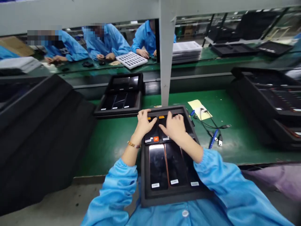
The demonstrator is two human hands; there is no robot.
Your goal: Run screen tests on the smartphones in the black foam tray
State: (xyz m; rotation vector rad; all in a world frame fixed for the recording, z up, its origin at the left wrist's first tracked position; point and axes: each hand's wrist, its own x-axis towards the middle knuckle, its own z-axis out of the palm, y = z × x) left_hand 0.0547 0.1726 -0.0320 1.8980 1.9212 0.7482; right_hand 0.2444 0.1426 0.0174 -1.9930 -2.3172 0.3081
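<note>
A black tray (pixel 144 175) lies in front of me, its near end over the table edge by my blue smock. It holds two rows of dark phones (pixel 158 166) with small white labels. My left hand (pixel 145 123) rests on the far-left phone, fingers curled over its top end near an orange sticker (pixel 155 138). My right hand (pixel 174 125) lies flat, fingers spread, across the far-row phones beside it. Neither hand lifts anything.
A second black tray (pixel 119 97) with phones sits further back on the green table (pixel 113 141). Cables, a blue pen (pixel 213 138) and a yellow note (pixel 198 108) lie to the right. Stacked black trays flank both sides. A grey post (pixel 166 56) rises ahead; people in blue work beyond it.
</note>
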